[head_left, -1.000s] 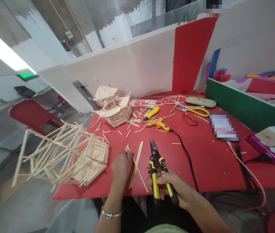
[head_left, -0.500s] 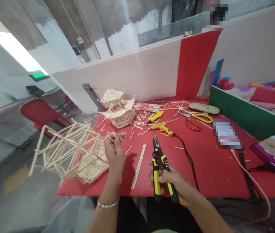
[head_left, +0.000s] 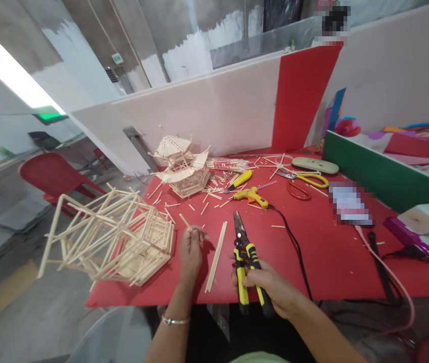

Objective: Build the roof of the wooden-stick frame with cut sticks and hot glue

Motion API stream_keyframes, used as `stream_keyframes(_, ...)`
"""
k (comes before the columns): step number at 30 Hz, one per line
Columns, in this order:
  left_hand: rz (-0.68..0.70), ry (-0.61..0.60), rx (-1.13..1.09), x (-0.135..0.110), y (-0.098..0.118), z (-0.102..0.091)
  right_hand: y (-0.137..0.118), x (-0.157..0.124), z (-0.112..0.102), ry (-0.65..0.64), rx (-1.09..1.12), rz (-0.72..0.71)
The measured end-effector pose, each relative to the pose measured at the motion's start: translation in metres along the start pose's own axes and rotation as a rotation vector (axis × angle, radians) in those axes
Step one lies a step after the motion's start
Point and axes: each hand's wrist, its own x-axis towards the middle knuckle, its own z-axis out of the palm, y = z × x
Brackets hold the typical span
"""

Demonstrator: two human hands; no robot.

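Observation:
My left hand (head_left: 191, 252) pinches a short thin wooden stick (head_left: 184, 221) above the red table. My right hand (head_left: 267, 282) is wrapped round the yellow and black handles of a pair of pliers (head_left: 243, 247), whose jaws point away from me. Between the two hands lie a few long wooden sticks (head_left: 217, 257) side by side. Left of my left hand, an open frame of wooden sticks (head_left: 112, 237) rests tilted on a flat stick base and juts past the table's left edge. Behind it stands a small stick pavilion (head_left: 184, 169) with tiered roofs.
A yellow glue gun (head_left: 251, 196), a utility knife (head_left: 240, 180), scissors (head_left: 305, 180) and stick scraps lie mid-table. To the right are a phone (head_left: 350, 204) with a pink cable, a green board (head_left: 384, 171) and a purple box (head_left: 414, 242). A white partition (head_left: 199, 111) borders the back.
My left hand has moved right and a little toward me, away from the stick frame, with the short stick in its fingers. The right hand keeps hold of the pliers. The view has shifted slightly.

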Motion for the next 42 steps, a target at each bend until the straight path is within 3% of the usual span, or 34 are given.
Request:
stream_keyframes(11,0.024,-0.036,-0.047,0.001,-0.011,-0.003,0.000,0.001,0.002,-0.022,-0.024,0.003)
stream_keyframes(21,-0.088,-0.049,-0.001,0.007,-0.019,0.004,0.006,0.007,0.007,-0.045,-0.106,0.000)
stream_keyframes(24,-0.122,-0.029,-0.047,0.005,-0.022,0.005,0.001,0.006,0.002,-0.087,-0.299,-0.011)
stream_keyframes(26,-0.129,-0.018,-0.088,0.003,-0.023,0.006,-0.012,0.007,0.001,-0.086,-0.589,-0.061)
stream_keyframes(29,-0.118,-0.014,-0.120,0.003,-0.023,0.006,-0.035,0.009,0.003,0.090,-1.147,-0.264)
stream_keyframes(31,-0.114,0.002,-0.122,0.004,-0.020,0.005,-0.047,0.013,0.007,0.189,-1.403,-0.360)
stream_keyframes(36,-0.092,0.091,0.041,0.002,-0.002,0.002,-0.055,0.019,0.014,0.194,-1.564,-0.343)
stream_keyframes(42,0.026,0.017,0.313,-0.004,0.028,-0.005,-0.048,0.024,0.024,0.155,-1.507,-0.303)
